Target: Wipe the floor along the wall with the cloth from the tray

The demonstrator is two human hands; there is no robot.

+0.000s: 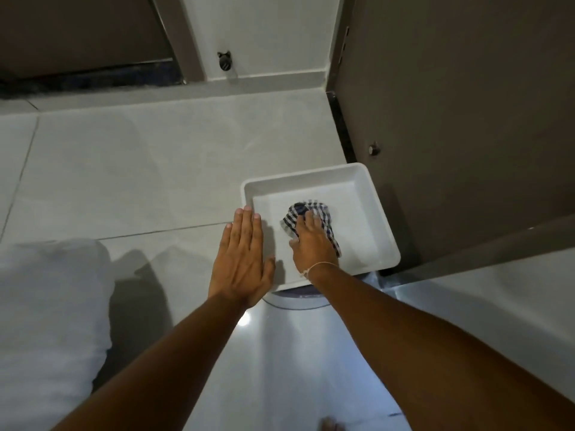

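cloth under my fingers, floor not wiped yet

my two forearms fill the bottom of the view, reaching up toward twelve o'clock. my left hand (241, 259) is flat, fingers straight and together, holding nothing, lying over the near left rim of the white tray (370, 194). my right hand (311, 241) is down inside the tray, fingers curled onto the crumpled checked cloth (314, 209); i read it as a grasp just forming, though i cannot tell if the grip is closed. so by my reckoning the pickup is in hand and all the wiping is left.

room to move: the tray sits at about one o'clock, tight beside the brown door (466, 119) at three o'clock. the wall (264, 35) with its skirting runs across twelve o'clock, a small doorstop (224, 61) on it. the pale tiled floor (140, 169) from nine to twelve lies open. a white bundle (46, 306) crowds eight o'clock.
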